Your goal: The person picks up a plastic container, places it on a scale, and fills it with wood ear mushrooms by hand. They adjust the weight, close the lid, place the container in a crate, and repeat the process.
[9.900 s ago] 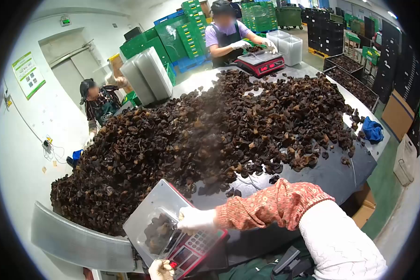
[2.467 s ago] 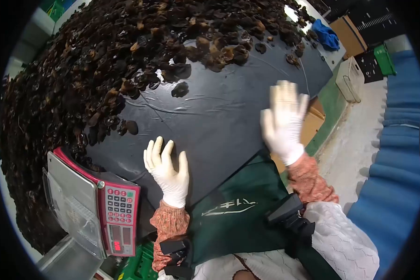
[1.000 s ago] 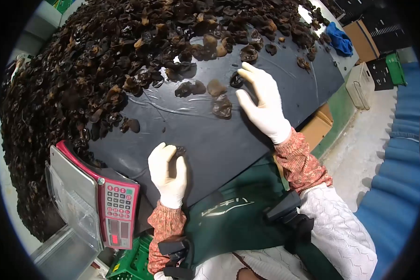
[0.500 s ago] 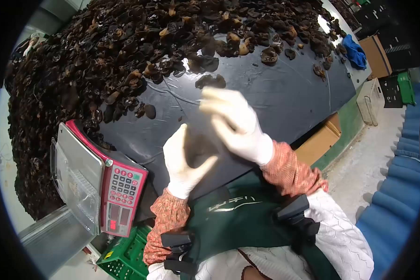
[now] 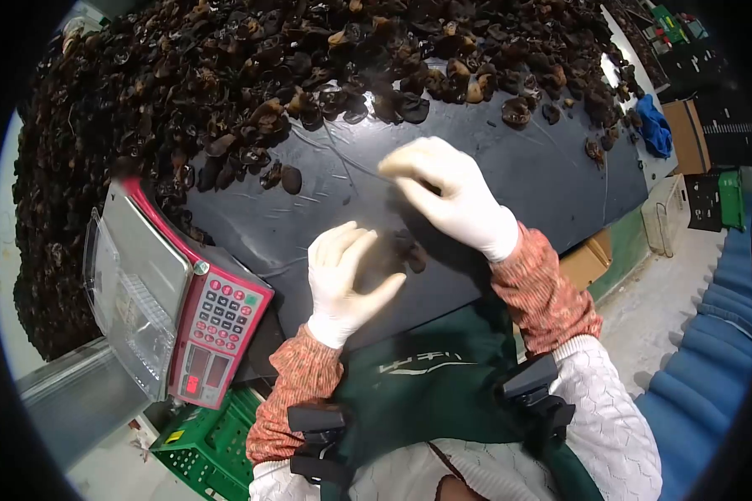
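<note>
No word or number can be read with certainty. White lettering crosses the green apron (image 5: pixel 426 394), its characters too unclear to make out. The red digits on the scale's display (image 5: pixel 192 384), the marks on its keys (image 5: pixel 223 311) and any print on the crate's yellow label (image 5: pixel 174 436) are illegible.

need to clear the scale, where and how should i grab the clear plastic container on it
I'd pinch the clear plastic container by its long outer rim, coming from the side away from the keypad. That rim appears to jut past the weighing pan, so fingers should fit underneath, thumb on top.
</note>
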Tool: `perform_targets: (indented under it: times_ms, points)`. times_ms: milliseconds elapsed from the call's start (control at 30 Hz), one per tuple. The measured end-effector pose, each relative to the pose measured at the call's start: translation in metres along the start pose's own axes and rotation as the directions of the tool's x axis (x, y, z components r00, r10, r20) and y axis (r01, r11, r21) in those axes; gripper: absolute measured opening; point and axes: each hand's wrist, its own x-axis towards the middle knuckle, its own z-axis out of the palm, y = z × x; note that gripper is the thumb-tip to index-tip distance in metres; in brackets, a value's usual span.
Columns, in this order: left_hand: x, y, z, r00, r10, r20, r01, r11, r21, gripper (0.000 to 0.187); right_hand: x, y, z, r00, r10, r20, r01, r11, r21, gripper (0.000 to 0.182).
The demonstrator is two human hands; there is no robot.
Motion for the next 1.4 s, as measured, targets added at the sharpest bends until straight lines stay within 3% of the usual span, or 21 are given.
perform_targets:
  times_ms: [67,133,167,267,400,500,533,600,633,667,733,767,800,867,933,1000,1067,1133,1267,1333,1400]
  points:
    - [-0.001,-0.001,0.002,1.000,0.010,-0.008,-0.010,1.000,-0.004,0.063,0.019,0.010,0.014,0.984,-0.175,0.037,0.177,0.982,-0.062,0.023]
    - [0.000,-0.001,0.002,1.000,0.011,-0.017,-0.011,1.000,-0.006,0.062,0.030,0.014,0.039,0.948,-0.250,0.194,0.265,0.963,-0.053,0.022]
    - [0.000,0.000,0.001,1.000,0.004,-0.019,-0.004,1.000,-0.004,0.061,0.033,0.016,0.050,0.928,-0.276,0.251,0.301,0.952,-0.063,0.011]
    - [0.000,-0.001,0.002,1.000,-0.013,-0.022,0.013,1.000,0.013,0.058,0.050,0.020,0.052,0.863,-0.154,0.481,0.240,0.963,-0.122,0.009]
    - [-0.001,-0.004,0.003,1.000,-0.008,-0.029,0.008,1.000,-0.001,0.058,0.042,0.022,0.045,0.895,-0.192,0.404,0.303,0.924,-0.234,0.013]
    - [-0.003,-0.005,0.004,0.999,-0.004,-0.036,0.004,1.000,-0.004,0.057,0.027,0.034,0.017,0.947,-0.120,0.299,0.238,0.886,-0.398,0.006]
    - [-0.002,-0.005,0.004,0.999,-0.001,-0.037,0.001,1.000,-0.001,0.057,0.024,0.037,0.004,0.965,0.043,0.260,0.105,0.840,-0.532,0.006]
    - [-0.002,-0.005,0.003,0.999,0.004,-0.037,-0.004,1.000,-0.006,0.057,0.003,0.050,-0.039,0.999,0.025,0.029,-0.001,0.781,-0.625,0.010]
    - [-0.001,-0.005,0.003,0.999,0.006,-0.040,-0.007,1.000,-0.015,0.058,-0.013,0.056,-0.060,0.996,0.007,-0.085,-0.056,0.810,-0.584,0.010]
    - [-0.001,-0.004,0.002,0.999,0.008,-0.043,-0.009,1.000,-0.026,0.058,-0.031,0.054,-0.080,0.980,0.139,-0.143,-0.197,0.783,-0.590,0.010]
    - [-0.002,-0.003,0.002,0.999,-0.012,-0.039,0.010,0.999,-0.052,0.058,-0.073,0.048,-0.116,0.977,0.176,-0.116,-0.205,0.661,-0.722,0.009]
    - [-0.003,-0.004,0.003,0.999,-0.012,-0.053,0.009,0.998,-0.065,0.058,-0.096,0.044,-0.133,0.961,0.275,-0.042,-0.187,0.527,-0.829,0.011]
    - [-0.004,-0.004,0.004,0.998,-0.012,-0.063,0.008,0.997,-0.076,0.058,-0.116,0.038,-0.146,0.945,0.326,-0.008,-0.173,0.479,-0.861,0.015]
    - [-0.003,-0.003,0.001,1.000,-0.019,-0.022,0.017,0.999,-0.048,0.058,-0.131,0.018,-0.155,0.967,0.249,-0.059,-0.161,0.413,-0.897,0.017]
    - [-0.005,-0.003,0.004,0.999,-0.031,-0.042,0.028,0.998,-0.061,0.063,-0.127,0.001,-0.143,0.967,0.143,-0.212,-0.254,0.460,-0.851,0.019]
    - [-0.004,-0.001,0.003,0.999,-0.014,-0.034,0.013,0.999,-0.042,0.067,-0.112,-0.015,-0.108,0.931,0.166,-0.324,-0.347,0.672,-0.654,0.019]
    - [-0.002,-0.002,0.003,1.000,0.017,-0.010,-0.017,1.000,-0.011,0.071,-0.106,-0.015,-0.057,0.967,0.065,-0.245,-0.190,0.825,-0.532,0.021]
    - [-0.001,-0.002,0.003,1.000,0.026,0.006,-0.026,1.000,0.014,0.071,-0.108,-0.028,-0.013,0.979,0.001,-0.206,-0.107,0.857,-0.504,0.023]
    - [-0.003,0.000,0.002,0.999,0.048,0.016,-0.048,0.998,0.039,0.075,-0.102,-0.062,0.005,0.973,0.160,-0.166,-0.216,0.885,-0.413,0.035]
    - [-0.002,0.003,0.002,0.998,0.062,0.003,-0.062,0.998,0.013,0.080,-0.107,-0.055,0.003,0.974,0.212,-0.077,-0.225,0.899,-0.375,0.034]
    - [0.000,0.007,0.000,0.996,0.069,0.056,-0.071,0.997,0.020,0.083,-0.114,-0.045,0.000,0.991,0.134,-0.013,-0.129,0.922,-0.364,0.020]
